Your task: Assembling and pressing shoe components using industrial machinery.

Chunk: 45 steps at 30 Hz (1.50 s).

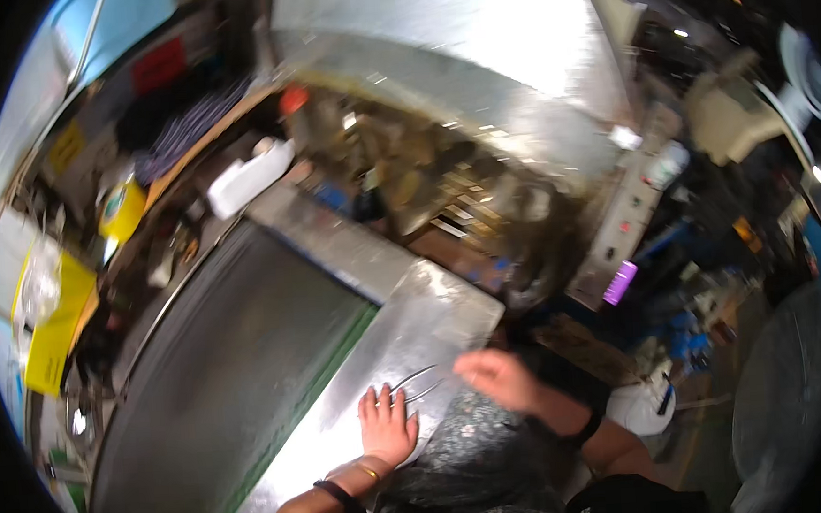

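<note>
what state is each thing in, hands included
bare left hand: open, palm down on the shiny metal surface
bare right hand: blurred, fingers bent, grip unclear
thin curved silvery strips: lying at the left fingertips
wide dark belt-like sheet: running or stopped unclear
clear plastic bag: crumpled

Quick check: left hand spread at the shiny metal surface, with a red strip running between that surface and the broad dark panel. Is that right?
Not quite: the strip is green, not red, as the head view shows. The left hand is at the shiny metal surface, and the strip borders the broad dark panel.
</note>
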{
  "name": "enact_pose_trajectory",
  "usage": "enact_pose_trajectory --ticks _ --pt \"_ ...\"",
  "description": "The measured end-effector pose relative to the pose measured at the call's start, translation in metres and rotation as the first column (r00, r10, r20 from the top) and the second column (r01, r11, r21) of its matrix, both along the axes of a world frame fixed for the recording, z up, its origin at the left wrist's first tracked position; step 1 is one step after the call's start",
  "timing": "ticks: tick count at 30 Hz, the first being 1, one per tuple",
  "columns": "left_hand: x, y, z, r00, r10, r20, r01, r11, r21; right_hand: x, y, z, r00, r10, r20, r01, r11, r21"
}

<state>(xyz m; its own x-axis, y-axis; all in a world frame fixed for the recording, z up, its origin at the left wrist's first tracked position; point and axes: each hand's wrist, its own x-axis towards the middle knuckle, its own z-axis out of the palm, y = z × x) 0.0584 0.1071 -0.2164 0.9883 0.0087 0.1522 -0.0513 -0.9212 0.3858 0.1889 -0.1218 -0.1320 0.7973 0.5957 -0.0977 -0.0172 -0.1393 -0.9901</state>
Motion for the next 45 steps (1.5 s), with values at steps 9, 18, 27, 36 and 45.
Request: enact_pose_trajectory --ticks 9,18,27,36,45 --pt "-0.009 -0.006 -0.005 0.992 -0.017 0.122 0.004 0.994 0.109 -0.175 0.040 -0.013 0.547 0.263 0.795 0.117 0.916 -0.384" --pt "-0.017 -0.011 -0.014 0.973 0.065 0.224 -0.082 0.994 0.071 -0.180 -0.005 -0.008 0.426 0.187 0.885 0.054 0.971 -0.231" --pt "-0.016 -0.013 -0.018 0.977 0.073 0.199 -0.097 0.989 0.114 -0.202 -0.021 -0.001 0.446 0.138 0.885 0.102 0.974 -0.203" --pt "-0.017 -0.014 -0.019 0.971 0.088 0.223 -0.117 0.986 0.118 -0.195 -0.016 -0.008 0.459 0.202 0.865 0.051 0.966 -0.253" --pt "-0.016 -0.012 -0.017 0.972 0.060 0.228 -0.087 0.990 0.110 -0.183 -0.018 -0.011 0.489 0.182 0.853 0.034 0.973 -0.227"
